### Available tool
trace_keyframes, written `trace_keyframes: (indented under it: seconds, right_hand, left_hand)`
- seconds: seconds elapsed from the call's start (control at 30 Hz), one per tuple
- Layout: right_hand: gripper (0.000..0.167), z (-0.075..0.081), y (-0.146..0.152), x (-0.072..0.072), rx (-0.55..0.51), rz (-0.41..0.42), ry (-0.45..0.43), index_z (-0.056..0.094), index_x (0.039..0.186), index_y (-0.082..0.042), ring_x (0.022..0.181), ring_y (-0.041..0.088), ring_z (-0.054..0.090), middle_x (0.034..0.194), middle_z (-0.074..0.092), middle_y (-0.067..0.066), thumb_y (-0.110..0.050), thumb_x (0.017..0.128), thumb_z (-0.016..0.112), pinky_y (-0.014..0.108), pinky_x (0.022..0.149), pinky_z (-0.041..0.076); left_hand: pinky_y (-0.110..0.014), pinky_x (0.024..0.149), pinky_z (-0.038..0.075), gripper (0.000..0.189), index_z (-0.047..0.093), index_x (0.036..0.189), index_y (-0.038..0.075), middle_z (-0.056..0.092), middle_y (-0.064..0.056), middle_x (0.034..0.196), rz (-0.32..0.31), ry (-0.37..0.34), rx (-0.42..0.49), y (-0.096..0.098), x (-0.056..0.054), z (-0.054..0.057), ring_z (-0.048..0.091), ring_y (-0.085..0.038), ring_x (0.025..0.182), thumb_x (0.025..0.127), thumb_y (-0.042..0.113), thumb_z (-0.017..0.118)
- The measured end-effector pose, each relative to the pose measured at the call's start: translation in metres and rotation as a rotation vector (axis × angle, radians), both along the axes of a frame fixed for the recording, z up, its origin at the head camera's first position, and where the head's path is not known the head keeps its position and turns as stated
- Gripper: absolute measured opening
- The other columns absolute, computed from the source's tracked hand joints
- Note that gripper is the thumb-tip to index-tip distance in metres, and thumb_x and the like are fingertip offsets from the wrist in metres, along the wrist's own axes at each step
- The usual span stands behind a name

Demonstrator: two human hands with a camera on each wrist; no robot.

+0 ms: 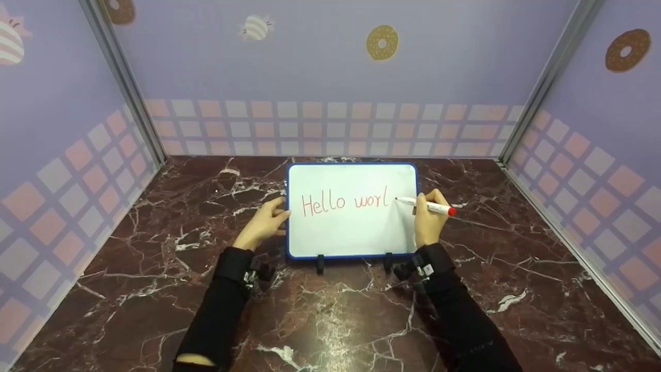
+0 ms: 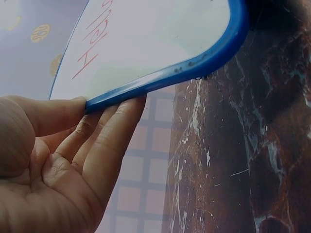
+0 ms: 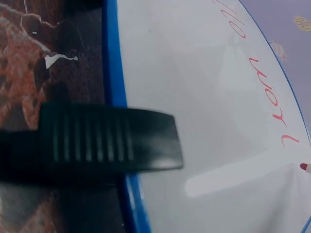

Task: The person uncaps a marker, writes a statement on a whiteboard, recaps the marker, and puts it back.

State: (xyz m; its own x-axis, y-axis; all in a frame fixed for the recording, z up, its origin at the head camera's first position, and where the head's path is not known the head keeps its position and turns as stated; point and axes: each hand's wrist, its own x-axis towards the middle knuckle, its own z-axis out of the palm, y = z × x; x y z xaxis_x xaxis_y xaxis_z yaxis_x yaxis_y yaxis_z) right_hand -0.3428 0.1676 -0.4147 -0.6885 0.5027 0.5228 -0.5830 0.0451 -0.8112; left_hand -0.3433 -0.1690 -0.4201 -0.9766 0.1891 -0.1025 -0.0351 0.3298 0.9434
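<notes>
A whiteboard (image 1: 351,232) with a blue frame stands propped on the table, bearing the red handwriting "Hello worl" (image 1: 345,200). At its left edge my left hand (image 1: 264,223) grips the frame, thumb on the front and fingers behind, as the left wrist view shows on the blue rim (image 2: 141,86). My right hand (image 1: 430,219) holds a white marker (image 1: 436,207) with a red end. The marker's tip is right at the board surface, just right of the "l". In the right wrist view only the marker's tip (image 3: 304,166) shows; the right hand is out of that frame.
Two black stand feet (image 1: 320,264) support the board's lower edge. The dark red marbled table (image 1: 196,289) spreads around it. Patterned purple panels (image 1: 330,77) enclose the back and both sides, joined by metal corner posts (image 1: 126,82).
</notes>
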Motion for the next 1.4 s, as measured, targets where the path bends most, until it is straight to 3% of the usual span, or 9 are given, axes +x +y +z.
trace_keyframes:
  seconds: [0.4, 0.67, 1.0, 1.4]
  right_hand:
    - [0.027, -0.003, -0.001, -0.005, -0.013, 0.057, 0.021, 0.037, 0.068, 0.018, 0.044, 0.011, 0.047, 0.05, 0.048, 0.001, 0.012, 0.088, 0.053, 0.016, 0.044, 0.032]
    - [0.025, -0.005, 0.0, 0.0, 0.014, 0.097, -0.001, 0.036, 0.068, 0.02, 0.042, 0.008, 0.044, 0.046, 0.046, -0.003, 0.015, 0.086, 0.051, 0.015, 0.043, 0.032]
    - [0.025, -0.001, 0.004, -0.002, 0.021, 0.031, -0.018, 0.035, 0.068, 0.019, 0.042, 0.007, 0.043, 0.047, 0.045, -0.006, 0.013, 0.086, 0.052, 0.015, 0.042, 0.031]
    - [0.028, 0.006, 0.004, -0.014, -0.013, 0.048, 0.052, 0.038, 0.073, 0.022, 0.048, 0.008, 0.051, 0.054, 0.051, -0.002, 0.01, 0.091, 0.057, 0.015, 0.047, 0.038]
  left_hand:
    - [-0.052, 0.105, 0.049, 0.059, 0.012, 0.158, 0.0, 0.036, -0.035, 0.15, -0.007, -0.016, 0.002, -0.001, 0.003, 0.002, 0.049, -0.047, 0.131, 0.108, 0.012, 0.039]
    - [-0.052, 0.104, 0.05, 0.058, 0.012, 0.157, -0.002, 0.039, -0.036, 0.147, -0.001, -0.005, -0.009, -0.001, 0.001, 0.0, 0.05, -0.048, 0.129, 0.107, 0.011, 0.039]
    - [-0.052, 0.101, 0.052, 0.056, 0.014, 0.156, -0.005, 0.043, -0.037, 0.143, -0.005, 0.01, 0.014, -0.001, 0.0, -0.001, 0.054, -0.048, 0.124, 0.107, 0.008, 0.038]
    - [-0.054, 0.105, 0.048, 0.057, 0.013, 0.157, -0.002, 0.037, -0.036, 0.148, -0.01, -0.016, 0.002, 0.0, 0.002, 0.002, 0.049, -0.05, 0.129, 0.107, 0.01, 0.038]
